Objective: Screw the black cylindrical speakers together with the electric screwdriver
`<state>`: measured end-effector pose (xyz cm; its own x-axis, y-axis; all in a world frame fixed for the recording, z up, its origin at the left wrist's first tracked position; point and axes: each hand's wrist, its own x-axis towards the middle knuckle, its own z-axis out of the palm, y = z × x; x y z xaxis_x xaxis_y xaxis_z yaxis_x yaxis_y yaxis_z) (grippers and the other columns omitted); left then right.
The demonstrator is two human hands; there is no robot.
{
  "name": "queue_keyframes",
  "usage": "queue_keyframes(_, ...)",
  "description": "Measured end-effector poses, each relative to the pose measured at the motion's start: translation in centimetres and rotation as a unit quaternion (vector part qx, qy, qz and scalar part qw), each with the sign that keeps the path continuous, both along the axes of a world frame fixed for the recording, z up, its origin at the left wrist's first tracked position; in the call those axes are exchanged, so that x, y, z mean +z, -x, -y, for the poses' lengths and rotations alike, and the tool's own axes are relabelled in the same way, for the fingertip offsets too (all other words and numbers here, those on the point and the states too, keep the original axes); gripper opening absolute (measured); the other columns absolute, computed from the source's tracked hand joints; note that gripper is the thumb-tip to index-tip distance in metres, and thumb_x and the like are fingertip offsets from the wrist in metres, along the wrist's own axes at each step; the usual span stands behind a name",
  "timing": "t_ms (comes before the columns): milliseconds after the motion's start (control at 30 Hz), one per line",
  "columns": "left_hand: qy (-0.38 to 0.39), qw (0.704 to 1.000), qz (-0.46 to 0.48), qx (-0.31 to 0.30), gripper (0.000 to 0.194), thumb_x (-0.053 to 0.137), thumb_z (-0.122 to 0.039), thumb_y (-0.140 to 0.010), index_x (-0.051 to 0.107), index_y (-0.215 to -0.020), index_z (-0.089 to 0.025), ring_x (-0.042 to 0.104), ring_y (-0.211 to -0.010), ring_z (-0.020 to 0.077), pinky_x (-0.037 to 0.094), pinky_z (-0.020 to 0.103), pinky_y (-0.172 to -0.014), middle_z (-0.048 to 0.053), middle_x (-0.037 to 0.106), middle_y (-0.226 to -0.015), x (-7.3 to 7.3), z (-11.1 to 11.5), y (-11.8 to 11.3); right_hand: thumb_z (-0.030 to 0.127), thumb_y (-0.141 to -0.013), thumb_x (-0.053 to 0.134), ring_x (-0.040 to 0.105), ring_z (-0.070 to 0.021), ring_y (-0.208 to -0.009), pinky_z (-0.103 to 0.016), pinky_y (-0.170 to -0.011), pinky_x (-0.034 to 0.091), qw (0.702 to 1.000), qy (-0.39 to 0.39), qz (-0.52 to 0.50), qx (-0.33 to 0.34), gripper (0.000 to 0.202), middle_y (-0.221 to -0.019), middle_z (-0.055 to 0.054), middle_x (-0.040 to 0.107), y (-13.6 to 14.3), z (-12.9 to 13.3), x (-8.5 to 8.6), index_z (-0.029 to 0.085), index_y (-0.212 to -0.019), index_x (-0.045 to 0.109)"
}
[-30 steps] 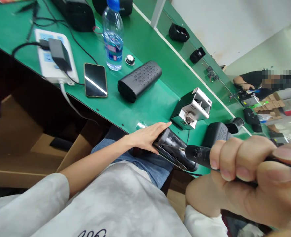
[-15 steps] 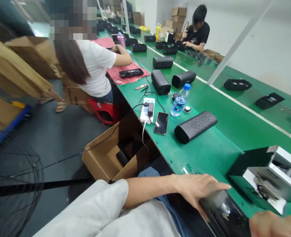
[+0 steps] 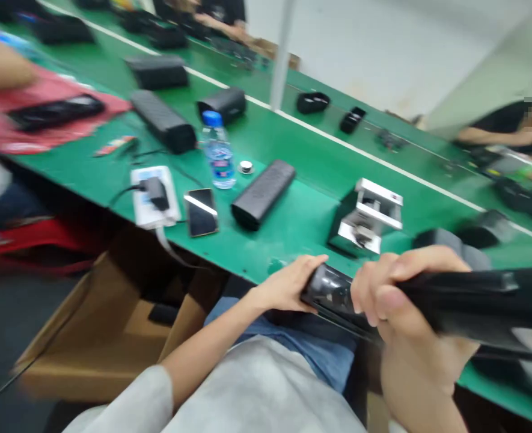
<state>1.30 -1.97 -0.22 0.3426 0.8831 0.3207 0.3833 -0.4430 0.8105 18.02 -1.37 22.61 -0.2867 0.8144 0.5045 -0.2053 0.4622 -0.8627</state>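
A glossy black casing [image 3: 333, 288] lies at the table's front edge, and my left hand [image 3: 288, 284] grips its left end, thumb on top. My right hand [image 3: 410, 294] is wrapped round a long black tool [image 3: 468, 300], which extends to the right edge of the view, blurred. The fingers of that hand are close over the casing's right part and hide it. Behind the hands stands a silver and black metal fixture [image 3: 369, 216]. A dark grey speaker [image 3: 264, 193] lies to its left on the green table [image 3: 306, 219].
Left of the speaker are a water bottle [image 3: 219, 153], a phone [image 3: 201, 211] and a white power strip [image 3: 154, 197] with cables. An open cardboard box [image 3: 80, 361] is below the edge. People sit left, behind and at the far right.
The view has swung right, bringing the right side of the table into sight. My right hand now shows fully with the black tool in it. My left hand still holds the casing.
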Motion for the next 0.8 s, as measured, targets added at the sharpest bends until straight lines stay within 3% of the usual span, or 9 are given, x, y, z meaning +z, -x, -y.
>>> queue_keyframes(100, 0.003, 1.000, -0.017, -0.006, 0.142, 0.104, -0.034, -0.082, 0.006, -0.185, -0.034, 0.050, -0.166, 0.0460, 0.047, 0.068, -0.135, 0.023, 0.043, -0.180, 0.2, -0.3, 0.6, 0.012, -0.081, 0.084, 0.031, -0.0120, -0.031, -0.034, -0.028, 0.036, 0.995, -0.028, -0.066, -0.064, 0.029, -0.055, 0.013, 0.045, -1.5, -2.5, 3.4, 0.033, -0.100, 0.078)
queue_keyframes(200, -0.003, 0.999, -0.035, -0.017, 0.144, 0.102, -0.030, -0.083, 0.002, -0.185, -0.035, 0.047, -0.169, 0.0469, 0.047, 0.070, -0.136, 0.023, 0.041, -0.181, 0.6, -0.3, 0.9, 0.021, -0.077, 0.089, 0.031, -0.0116, -0.037, -0.032, -0.033, 0.031, 0.968, -0.107, -0.125, -0.192, 0.027, -0.058, 0.011, 0.041, -3.0, -6.7, 4.8, 0.036, -0.089, 0.072)
queue_keyframes(300, -0.009, 0.999, -0.043, -0.017, 0.144, 0.102, -0.027, -0.083, 0.000, -0.185, -0.036, 0.046, -0.169, 0.0474, 0.047, 0.070, -0.136, 0.023, 0.040, -0.181, 1.1, -0.2, 0.9, 0.040, -0.084, 0.095, 0.039, -0.0136, -0.043, -0.033, -0.039, 0.033, 0.945, -0.171, -0.131, -0.247, 0.031, -0.058, 0.009, 0.041, -3.5, -11.7, 3.7, 0.035, -0.087, 0.064)
queue_keyframes(367, -0.009, 0.999, -0.044, -0.014, 0.144, 0.101, -0.027, -0.084, -0.001, -0.185, -0.036, 0.046, -0.170, 0.0474, 0.046, 0.070, -0.136, 0.023, 0.040, -0.181, 1.1, -0.2, 0.8, 0.065, -0.085, 0.096, 0.037, -0.0146, -0.045, -0.037, -0.041, 0.036, 0.946, -0.173, -0.079, -0.262, 0.048, -0.056, 0.009, 0.039, -3.4, -14.5, 2.4, 0.037, -0.085, 0.058)
queue_keyframes(433, -0.005, 0.999, -0.046, -0.012, 0.143, 0.101, -0.028, -0.084, 0.000, -0.185, -0.036, 0.046, -0.170, 0.0473, 0.046, 0.071, -0.137, 0.023, 0.040, -0.180, 1.0, -0.2, 0.8, 0.094, -0.077, 0.089, 0.032, -0.0157, -0.050, -0.039, -0.044, 0.039, 0.952, -0.150, -0.018, -0.268, 0.066, -0.054, 0.009, 0.038, -3.3, -16.5, 1.3, 0.039, -0.084, 0.052)
queue_keyframes(500, -0.001, 0.999, -0.045, -0.014, 0.141, 0.101, -0.029, -0.085, 0.000, -0.185, -0.036, 0.046, -0.170, 0.0473, 0.045, 0.072, -0.136, 0.023, 0.040, -0.180, 0.9, -0.3, 0.9, 0.112, -0.067, 0.076, 0.029, -0.0163, -0.054, -0.040, -0.046, 0.040, 0.955, -0.124, 0.017, -0.270, 0.077, -0.056, 0.009, 0.041, -3.2, -17.8, 0.6, 0.041, -0.083, 0.052)
queue_keyframes(667, 0.005, 0.999, -0.040, -0.014, 0.140, 0.100, -0.033, -0.086, 0.001, -0.185, -0.037, 0.047, -0.168, 0.0476, 0.048, 0.072, -0.134, 0.023, 0.041, -0.180, 0.9, -0.3, 0.9, 0.118, -0.050, 0.074, 0.025, -0.0154, -0.059, -0.038, -0.049, 0.041, 0.959, -0.069, 0.029, -0.274, 0.087, -0.056, 0.010, 0.038, -3.3, -19.9, 0.0, 0.040, -0.079, 0.049)
queue_keyframes(800, 0.002, 0.999, -0.039, -0.013, 0.139, 0.100, -0.034, -0.087, 0.002, -0.185, -0.034, 0.048, -0.167, 0.0478, 0.048, 0.070, -0.135, 0.024, 0.041, -0.180, 1.0, -0.4, 0.9, 0.113, -0.053, 0.079, 0.024, -0.0158, -0.060, -0.039, -0.049, 0.040, 0.961, -0.068, 0.022, -0.267, 0.086, -0.058, 0.011, 0.040, -3.9, -20.5, -0.3, 0.040, -0.085, 0.046)
